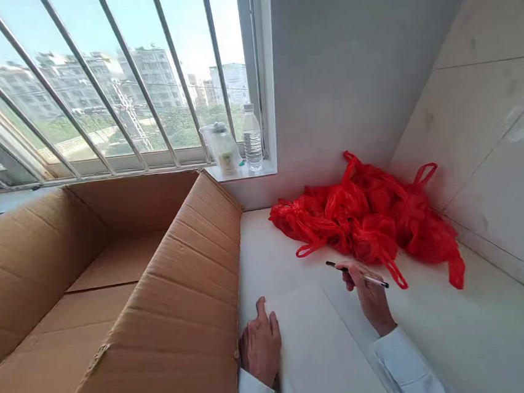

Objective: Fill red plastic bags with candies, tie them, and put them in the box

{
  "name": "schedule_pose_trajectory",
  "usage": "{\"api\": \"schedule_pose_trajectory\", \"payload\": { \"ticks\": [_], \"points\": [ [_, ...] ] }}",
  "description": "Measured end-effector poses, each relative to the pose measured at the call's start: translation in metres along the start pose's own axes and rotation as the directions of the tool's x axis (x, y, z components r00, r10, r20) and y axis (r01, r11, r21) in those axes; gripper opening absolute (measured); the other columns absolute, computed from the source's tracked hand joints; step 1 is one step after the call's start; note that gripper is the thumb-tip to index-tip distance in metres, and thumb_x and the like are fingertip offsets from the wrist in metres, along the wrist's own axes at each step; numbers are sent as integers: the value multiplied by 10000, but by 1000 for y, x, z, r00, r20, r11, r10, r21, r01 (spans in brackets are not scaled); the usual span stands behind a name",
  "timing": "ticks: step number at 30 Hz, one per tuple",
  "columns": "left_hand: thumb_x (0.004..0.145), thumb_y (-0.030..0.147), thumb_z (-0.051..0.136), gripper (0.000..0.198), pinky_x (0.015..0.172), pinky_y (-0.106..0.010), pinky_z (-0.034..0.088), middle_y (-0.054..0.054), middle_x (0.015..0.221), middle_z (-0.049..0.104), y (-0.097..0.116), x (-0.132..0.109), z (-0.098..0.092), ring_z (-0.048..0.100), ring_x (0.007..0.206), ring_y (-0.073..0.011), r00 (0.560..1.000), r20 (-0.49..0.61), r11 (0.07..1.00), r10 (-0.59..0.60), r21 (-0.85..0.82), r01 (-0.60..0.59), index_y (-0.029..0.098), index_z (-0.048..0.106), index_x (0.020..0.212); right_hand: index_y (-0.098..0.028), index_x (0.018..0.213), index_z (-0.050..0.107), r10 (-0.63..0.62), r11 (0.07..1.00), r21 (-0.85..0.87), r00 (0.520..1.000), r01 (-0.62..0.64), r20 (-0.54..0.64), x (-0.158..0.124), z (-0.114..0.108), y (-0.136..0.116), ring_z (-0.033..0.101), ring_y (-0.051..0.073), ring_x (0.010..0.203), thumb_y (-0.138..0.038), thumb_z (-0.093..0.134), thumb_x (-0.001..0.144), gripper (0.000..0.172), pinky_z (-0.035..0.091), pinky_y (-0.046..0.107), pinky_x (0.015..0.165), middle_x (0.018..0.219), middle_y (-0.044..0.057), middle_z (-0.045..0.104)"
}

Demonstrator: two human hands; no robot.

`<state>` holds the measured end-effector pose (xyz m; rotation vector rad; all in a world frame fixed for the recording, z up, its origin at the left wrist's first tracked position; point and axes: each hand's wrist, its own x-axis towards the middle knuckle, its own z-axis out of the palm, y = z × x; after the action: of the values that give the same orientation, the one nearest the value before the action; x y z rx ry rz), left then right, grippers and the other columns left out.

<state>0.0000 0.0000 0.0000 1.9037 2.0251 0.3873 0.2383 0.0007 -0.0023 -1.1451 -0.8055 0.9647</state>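
Observation:
A sheet of white paper (323, 351) lies on the white tabletop between my hands. My left hand (261, 343) rests at the paper's left edge, close against the cardboard box, its fingers stretched forward and holding nothing. Over on the paper's right side, my right hand (366, 291) is closed around a pen (372, 280). The pen is slim, pale along the barrel with a black end, and it lies slantwise across the fingers, apart from the paper.
A large open cardboard box (186, 327) fills the left side. Crumpled red plastic bags (365, 211) lie by the wall at the back right. On the sill of the barred window stand a clear water bottle (252, 139) and a plastic cup in a bag (223, 151).

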Motion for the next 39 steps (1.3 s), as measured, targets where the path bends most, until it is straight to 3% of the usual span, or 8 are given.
{"api": "schedule_pose_trajectory", "payload": {
  "ticks": [8,13,19,23,25,31,34,39],
  "points": [
    [964,262,335,418,612,-255,451,62,541,505,2,-8,-3,581,551,-152,992,54,986,111,-127,-103,208,457,1360,-186,892,558,219,968,69,949,-239,226,2,4,0,603,137,610,-418,715,738,320,467,239,540,736,42,673],
    [1000,271,271,487,600,-255,435,50,547,520,12,-9,-3,627,613,-179,985,89,988,147,-71,-141,160,294,1474,-202,716,433,200,968,108,960,-224,198,-1,12,7,380,40,445,-409,717,746,353,311,147,426,524,-72,500],
    [985,306,344,496,665,-391,496,-115,797,680,23,-17,-5,679,795,-306,990,0,968,139,211,-136,102,378,1435,-215,677,369,175,976,93,961,-199,215,-9,25,18,221,39,404,-461,666,782,401,158,156,372,429,-114,353],
    [938,358,492,456,823,-388,509,-125,1093,637,39,-20,2,612,1019,-267,852,-182,871,490,80,-484,150,464,1343,-203,668,415,153,980,78,949,-181,275,-21,36,19,271,40,402,-419,672,794,359,206,162,389,428,-99,400],
    [951,274,475,257,774,-307,512,-65,1006,657,47,-21,12,631,918,-197,781,-190,795,595,-7,-607,188,549,1181,-195,652,441,137,983,83,950,-166,280,-23,39,17,294,40,391,-396,696,775,347,224,167,389,423,-95,400],
    [990,178,294,282,446,-254,346,29,571,507,41,-22,28,491,476,-148,816,-257,838,517,-44,-544,203,479,780,-218,646,241,-25,974,218,987,59,-157,12,-3,-10,151,18,336,-419,631,782,459,135,136,326,431,-143,229],
    [986,186,292,265,543,-270,403,6,653,527,32,-19,21,519,592,-164,809,-289,834,512,-58,-548,210,455,779,-215,674,258,-70,963,229,954,140,-291,25,-24,-21,278,18,347,-404,620,781,422,231,105,354,436,-137,302],
    [941,211,419,95,793,-425,450,-17,765,540,25,-8,17,542,825,-224,798,-339,827,498,-91,-554,209,452,852,-200,887,572,95,985,149,995,-90,-26,9,1,-6,605,129,544,-415,661,747,271,486,221,472,632,-2,639]
  ]
}}
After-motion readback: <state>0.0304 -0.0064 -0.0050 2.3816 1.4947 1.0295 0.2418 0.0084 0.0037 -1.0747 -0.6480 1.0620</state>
